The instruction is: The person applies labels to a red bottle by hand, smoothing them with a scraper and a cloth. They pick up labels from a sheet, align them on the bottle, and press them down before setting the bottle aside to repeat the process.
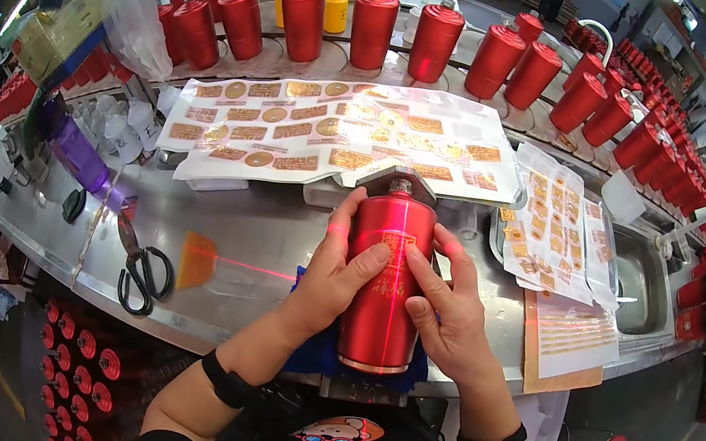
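A glossy red bottle (376, 335) with a bare, narrow neck lies in front of me, its neck pointing away and its base toward me. My left hand (328, 272) wraps its left side, with the thumb resting on the gold lettering label (392, 268) on its front. From the right, my right hand (452, 315) holds the other side, its index finger touching the label's right edge. Red laser lines cross the bottle. A metal holder (414, 181) stands at its neck, and part of a blue cloth (419, 371) shows beneath it.
A large sheet of gold decals (237, 167) lies beyond the bottle, with smaller decal sheets (555, 225) at right by a metal sink (650, 300). Black-handled scissors (140, 270), an orange scraper (198, 262) and a purple bottle (80, 148) lie left. Several red bottles (372, 30) line a curved conveyor (331, 69).
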A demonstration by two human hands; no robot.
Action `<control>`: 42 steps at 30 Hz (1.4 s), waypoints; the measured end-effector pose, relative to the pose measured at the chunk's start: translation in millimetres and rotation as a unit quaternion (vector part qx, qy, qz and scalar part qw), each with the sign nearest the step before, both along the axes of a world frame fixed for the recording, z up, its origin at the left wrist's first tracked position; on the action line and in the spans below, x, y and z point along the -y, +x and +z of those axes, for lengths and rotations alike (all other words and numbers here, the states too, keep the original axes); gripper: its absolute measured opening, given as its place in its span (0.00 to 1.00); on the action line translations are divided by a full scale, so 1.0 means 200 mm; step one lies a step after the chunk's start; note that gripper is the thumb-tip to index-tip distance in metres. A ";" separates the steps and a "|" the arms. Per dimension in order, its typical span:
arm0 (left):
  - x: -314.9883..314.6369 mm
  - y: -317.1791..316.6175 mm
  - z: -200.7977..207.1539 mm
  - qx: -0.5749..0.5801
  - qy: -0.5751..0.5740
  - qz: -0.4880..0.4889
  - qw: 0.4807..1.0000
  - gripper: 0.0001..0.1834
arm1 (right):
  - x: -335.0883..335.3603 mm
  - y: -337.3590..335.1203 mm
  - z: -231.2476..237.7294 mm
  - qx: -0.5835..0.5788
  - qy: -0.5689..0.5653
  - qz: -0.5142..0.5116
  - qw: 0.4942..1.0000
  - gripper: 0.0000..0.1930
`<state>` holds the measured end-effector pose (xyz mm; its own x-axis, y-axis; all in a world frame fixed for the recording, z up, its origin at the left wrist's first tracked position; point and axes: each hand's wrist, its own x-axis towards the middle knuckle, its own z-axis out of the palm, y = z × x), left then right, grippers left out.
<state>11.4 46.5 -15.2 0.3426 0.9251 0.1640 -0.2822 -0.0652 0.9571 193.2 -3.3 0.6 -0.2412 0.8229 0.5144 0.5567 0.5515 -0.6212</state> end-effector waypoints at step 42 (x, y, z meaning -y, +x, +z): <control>0.01 0.02 -0.04 -0.043 0.052 0.038 0.997 0.48 | 0.26 -0.13 0.09 -0.281 -0.240 -0.092 0.925 0.11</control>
